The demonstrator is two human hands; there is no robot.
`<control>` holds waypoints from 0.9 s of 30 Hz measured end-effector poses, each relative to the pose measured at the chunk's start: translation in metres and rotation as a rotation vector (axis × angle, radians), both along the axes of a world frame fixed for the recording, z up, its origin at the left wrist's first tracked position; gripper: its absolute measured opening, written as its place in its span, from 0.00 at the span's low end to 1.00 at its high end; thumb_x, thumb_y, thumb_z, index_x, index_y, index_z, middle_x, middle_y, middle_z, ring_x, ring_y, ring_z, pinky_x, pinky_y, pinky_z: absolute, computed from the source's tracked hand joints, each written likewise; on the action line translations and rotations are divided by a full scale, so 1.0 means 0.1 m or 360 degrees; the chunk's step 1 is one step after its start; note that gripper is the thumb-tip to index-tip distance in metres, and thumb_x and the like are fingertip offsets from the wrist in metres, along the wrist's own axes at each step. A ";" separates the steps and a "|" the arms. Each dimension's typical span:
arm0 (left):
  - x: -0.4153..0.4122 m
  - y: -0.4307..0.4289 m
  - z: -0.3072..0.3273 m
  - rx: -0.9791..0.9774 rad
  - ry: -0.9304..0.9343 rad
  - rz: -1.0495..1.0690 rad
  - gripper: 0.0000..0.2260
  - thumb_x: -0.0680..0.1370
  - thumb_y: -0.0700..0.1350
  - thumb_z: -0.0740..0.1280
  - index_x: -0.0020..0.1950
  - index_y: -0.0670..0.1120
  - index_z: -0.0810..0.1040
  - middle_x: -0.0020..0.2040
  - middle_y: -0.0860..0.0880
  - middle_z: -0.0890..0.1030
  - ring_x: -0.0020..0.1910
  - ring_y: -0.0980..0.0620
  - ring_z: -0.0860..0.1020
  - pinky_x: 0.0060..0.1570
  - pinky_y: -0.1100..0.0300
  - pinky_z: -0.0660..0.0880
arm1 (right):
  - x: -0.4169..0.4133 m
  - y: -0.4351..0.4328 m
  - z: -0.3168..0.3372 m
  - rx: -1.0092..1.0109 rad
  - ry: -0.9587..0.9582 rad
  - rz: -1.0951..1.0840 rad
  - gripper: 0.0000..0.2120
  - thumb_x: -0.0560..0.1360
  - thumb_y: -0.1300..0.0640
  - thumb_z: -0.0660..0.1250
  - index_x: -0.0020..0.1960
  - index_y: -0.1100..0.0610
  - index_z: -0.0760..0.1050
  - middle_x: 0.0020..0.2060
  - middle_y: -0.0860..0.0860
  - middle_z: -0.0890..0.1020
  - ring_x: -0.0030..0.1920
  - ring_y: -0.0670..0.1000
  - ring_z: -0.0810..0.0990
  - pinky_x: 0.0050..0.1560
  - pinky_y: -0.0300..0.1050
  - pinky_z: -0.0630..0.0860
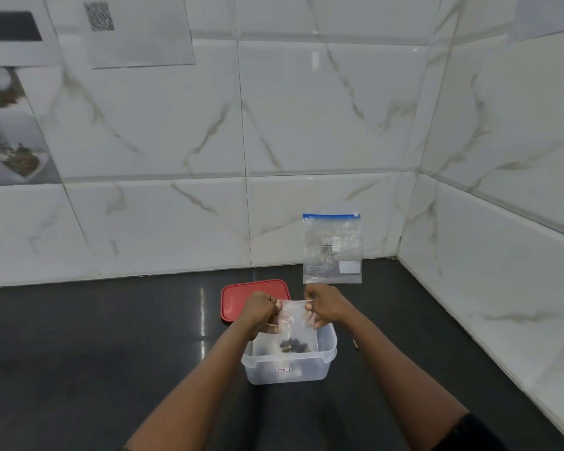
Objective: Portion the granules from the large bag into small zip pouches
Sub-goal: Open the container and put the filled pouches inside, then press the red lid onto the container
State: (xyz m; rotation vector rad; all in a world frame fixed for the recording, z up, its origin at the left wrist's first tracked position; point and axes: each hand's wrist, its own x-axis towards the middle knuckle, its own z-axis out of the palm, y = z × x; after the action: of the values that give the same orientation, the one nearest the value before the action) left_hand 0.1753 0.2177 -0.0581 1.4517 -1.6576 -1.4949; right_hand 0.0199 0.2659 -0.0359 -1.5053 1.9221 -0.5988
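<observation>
- The red lid (241, 299) lies flat on the shiny black counter (95, 353), just behind your left hand (259, 309). It is smooth and square, with round corners.
- Your left hand pinches the top left corner of the small zip pouch (295, 322).
- The pouch is thin, clear and crinkly. It hangs over the clear plastic tub (306, 372), with its bottom down inside. A little heap of dark granules (294, 346) sits at the bottom of the pouch.
- Your right hand (323, 304) pinches the top right corner of the pouch.
- The large bag (332, 249) stands against the white tile wall (176, 222), behind your right hand. It is clear, with a blue zip strip on top.
- I think 1 pouch has its share, and its top needs zipping. I cannot tell how much is left in the large bag, or if more pouches lie in the tub.
</observation>
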 end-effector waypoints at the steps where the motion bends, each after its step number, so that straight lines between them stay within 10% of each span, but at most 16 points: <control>1: 0.01 0.01 -0.01 0.0035 -0.0083 -0.0026 0.11 0.79 0.34 0.60 0.36 0.41 0.71 0.31 0.44 0.72 0.26 0.51 0.74 0.25 0.59 0.77 | 0.03 0.00 -0.03 0.0055 0.0039 0.0020 0.12 0.76 0.70 0.57 0.40 0.55 0.68 0.41 0.54 0.73 0.29 0.50 0.76 0.34 0.48 0.80; 11: -0.03 -0.05 -0.14 -0.0260 -0.1009 -0.0351 0.09 0.75 0.36 0.67 0.55 0.37 0.78 0.45 0.41 0.82 0.38 0.48 0.79 0.44 0.58 0.80 | 0.32 -0.02 -0.22 0.0426 0.0613 0.0209 0.13 0.77 0.61 0.65 0.60 0.64 0.75 0.51 0.59 0.81 0.53 0.57 0.83 0.50 0.46 0.79; 15: -0.02 -0.25 0.03 -0.0510 -0.0935 -0.0266 0.06 0.73 0.36 0.68 0.46 0.37 0.83 0.44 0.41 0.84 0.40 0.48 0.83 0.45 0.57 0.79 | 0.26 -0.22 -0.05 0.0317 0.0633 -0.0092 0.05 0.74 0.59 0.69 0.43 0.60 0.75 0.40 0.56 0.84 0.35 0.51 0.84 0.49 0.45 0.81; 22: 0.18 -0.71 -0.02 -0.0281 -0.0360 0.0254 0.07 0.69 0.39 0.66 0.32 0.40 0.77 0.29 0.44 0.78 0.33 0.46 0.77 0.35 0.61 0.75 | 0.12 -0.65 -0.06 0.0040 0.0572 -0.0155 0.07 0.75 0.64 0.65 0.51 0.64 0.78 0.49 0.59 0.81 0.50 0.56 0.81 0.49 0.44 0.75; 27: 0.37 -0.98 -0.30 -0.0054 -0.0457 0.0392 0.13 0.75 0.34 0.60 0.31 0.41 0.65 0.29 0.45 0.66 0.27 0.50 0.63 0.29 0.60 0.59 | 0.16 -0.89 -0.17 0.0184 0.0591 0.0007 0.10 0.76 0.66 0.58 0.42 0.66 0.76 0.33 0.54 0.75 0.37 0.53 0.75 0.31 0.38 0.69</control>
State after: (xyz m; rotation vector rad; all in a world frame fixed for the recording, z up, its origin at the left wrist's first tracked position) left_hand 0.2126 0.1201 -0.0884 1.8455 -1.5807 -1.1625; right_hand 0.0364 0.1773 -0.0532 -1.6320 2.1843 -0.2084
